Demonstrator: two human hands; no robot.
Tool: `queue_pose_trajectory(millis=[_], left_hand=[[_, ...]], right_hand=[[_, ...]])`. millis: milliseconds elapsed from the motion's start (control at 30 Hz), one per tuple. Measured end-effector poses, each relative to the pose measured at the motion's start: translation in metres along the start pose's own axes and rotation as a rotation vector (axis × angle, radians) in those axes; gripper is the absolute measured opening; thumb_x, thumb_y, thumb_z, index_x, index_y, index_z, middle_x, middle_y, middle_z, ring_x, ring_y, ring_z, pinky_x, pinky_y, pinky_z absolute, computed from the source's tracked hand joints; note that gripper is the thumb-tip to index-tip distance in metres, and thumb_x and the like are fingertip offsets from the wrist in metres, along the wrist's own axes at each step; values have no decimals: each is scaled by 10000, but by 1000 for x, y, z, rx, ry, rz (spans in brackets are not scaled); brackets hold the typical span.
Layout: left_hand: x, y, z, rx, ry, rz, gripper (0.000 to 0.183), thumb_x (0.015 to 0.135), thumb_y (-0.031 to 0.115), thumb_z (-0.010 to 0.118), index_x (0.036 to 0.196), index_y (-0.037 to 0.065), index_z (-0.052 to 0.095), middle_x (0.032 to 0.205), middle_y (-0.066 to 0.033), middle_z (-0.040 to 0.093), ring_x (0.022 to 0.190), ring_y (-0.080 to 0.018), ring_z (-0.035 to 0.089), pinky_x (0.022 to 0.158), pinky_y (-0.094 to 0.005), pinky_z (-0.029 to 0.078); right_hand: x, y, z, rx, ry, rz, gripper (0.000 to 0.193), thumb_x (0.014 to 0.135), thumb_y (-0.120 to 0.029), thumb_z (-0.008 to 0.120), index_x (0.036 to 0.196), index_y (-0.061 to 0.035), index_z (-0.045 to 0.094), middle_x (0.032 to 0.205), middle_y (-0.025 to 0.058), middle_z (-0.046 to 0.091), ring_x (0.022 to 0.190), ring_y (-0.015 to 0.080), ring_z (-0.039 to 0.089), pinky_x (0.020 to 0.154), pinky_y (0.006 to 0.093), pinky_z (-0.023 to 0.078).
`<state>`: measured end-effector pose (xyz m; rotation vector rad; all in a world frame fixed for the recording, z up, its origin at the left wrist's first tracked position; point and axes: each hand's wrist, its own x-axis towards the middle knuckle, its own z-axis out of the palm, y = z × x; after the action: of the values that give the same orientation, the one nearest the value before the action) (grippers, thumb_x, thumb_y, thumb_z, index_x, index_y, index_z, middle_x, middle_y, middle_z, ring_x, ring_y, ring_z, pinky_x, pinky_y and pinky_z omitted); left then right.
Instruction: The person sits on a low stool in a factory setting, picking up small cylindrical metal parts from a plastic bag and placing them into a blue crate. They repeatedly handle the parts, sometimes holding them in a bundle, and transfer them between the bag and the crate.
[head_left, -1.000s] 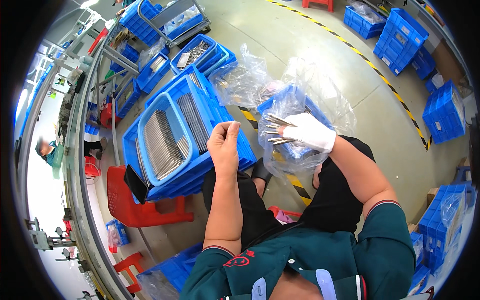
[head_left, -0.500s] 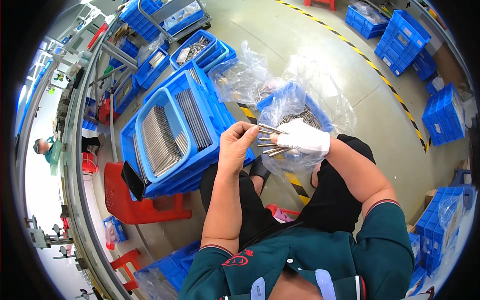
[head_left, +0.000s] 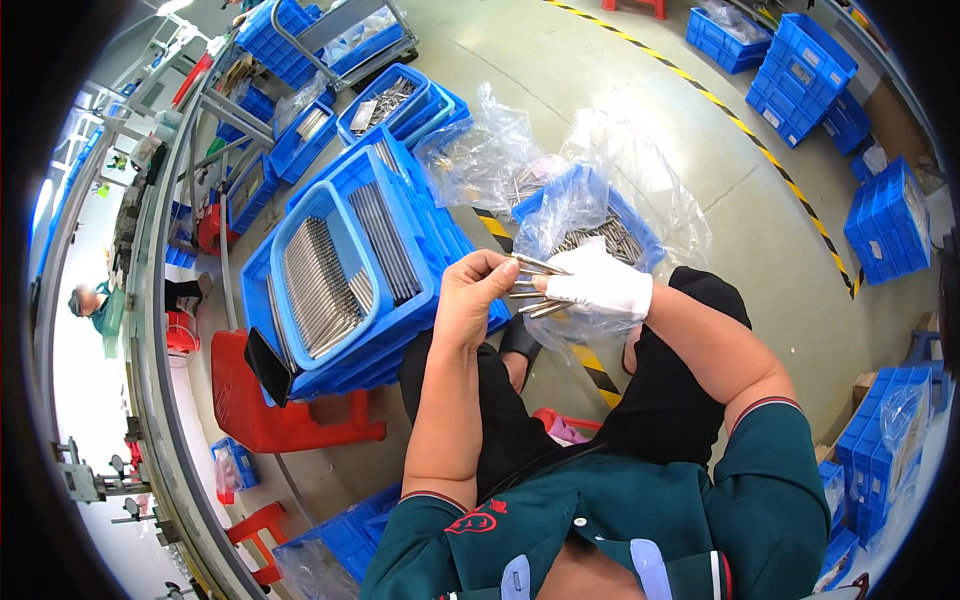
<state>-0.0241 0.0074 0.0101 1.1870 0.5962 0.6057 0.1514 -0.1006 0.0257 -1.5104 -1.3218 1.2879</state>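
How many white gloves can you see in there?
1: a white glove on the right hand, which holds several metal rods. The left hand is bare. Others might be hidden in the blue bins.

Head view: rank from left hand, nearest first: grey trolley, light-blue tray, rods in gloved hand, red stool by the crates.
From the left hand:
1. Rods in gloved right hand: just right.
2. Light-blue tray: left.
3. Red stool: lower left.
4. Grey trolley: upper left, farthest.

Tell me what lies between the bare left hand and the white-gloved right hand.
In the head view, slim silvery metal rods reach from the right hand toward the left hand.
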Motion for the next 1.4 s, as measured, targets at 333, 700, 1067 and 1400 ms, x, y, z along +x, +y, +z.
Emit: queue_pose_trajectory(millis=[333, 700, 1067, 1400], left_hand=[[0, 4, 4, 150, 276, 202, 133, 844, 135, 680, 829, 9, 640, 706, 32, 567, 618, -32, 440, 560, -200, 343], [-1, 7, 8, 118, 90, 74, 204, 861, 175, 663, 866, -29, 653, 702, -8, 590, 609, -57, 462, 575, -203, 357], [-1, 7, 0, 43, 3, 18, 168, 817, 124, 705, 885, -21, 653, 850, -67, 660, 705, -77, 542, 675, -219, 422], [0, 2, 7, 89, 118, 59, 172, 858, 162, 666, 865, -10, 656, 735, -6, 607, 654, -53, 486, 622, -205, 378]], right_hand=[[2, -10, -4, -62, 13, 33, 441, 863, -425, 592, 793, 10, 603, 641, 52, 523, 627, 130, 444, 573, 304, 391], [3, -2, -1, -138, -81, 34, 486, 858, -476, 580, 780, 3, 605, 642, 77, 527, 622, 146, 458, 578, 315, 401], [-3, -7, -2, -133, -98, 42, 474, 869, -458, 556, 819, 8, 624, 672, 109, 568, 633, 175, 498, 600, 338, 416], [3, 2, 3, -183, -47, 10, 480, 874, -465, 549, 792, 6, 593, 645, 118, 543, 622, 196, 494, 600, 349, 413]])
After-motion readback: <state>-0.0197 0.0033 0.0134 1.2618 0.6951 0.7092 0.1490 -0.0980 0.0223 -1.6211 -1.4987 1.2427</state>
